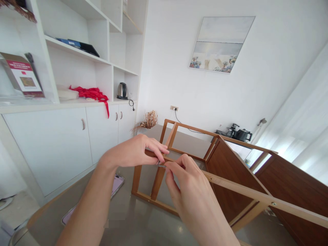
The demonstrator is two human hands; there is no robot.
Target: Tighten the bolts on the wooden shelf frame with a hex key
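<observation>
A wooden rack (230,182) with slatless side rails and brown panels lies on its side on the table. Both my hands meet over its upper near rail. My right hand (186,176) pinches a small, thin metal hex key (161,166) between thumb and forefinger. From the other side, my left hand (138,150) bends over the rail, its thumb and forefinger closed at the metal's tip and its other fingers reaching across the wood. The fingertips partly hide the metal and the spot beneath it. Farther right, a bolt head (273,204) shows in the same rail.
A phone (118,184) lies on the grey table (133,218), partly behind my left forearm. White cabinets (64,143) with open shelves stand at left, holding a kettle (122,91) and red ribbon (92,93). Another black kettle (243,135) stands beyond the rack.
</observation>
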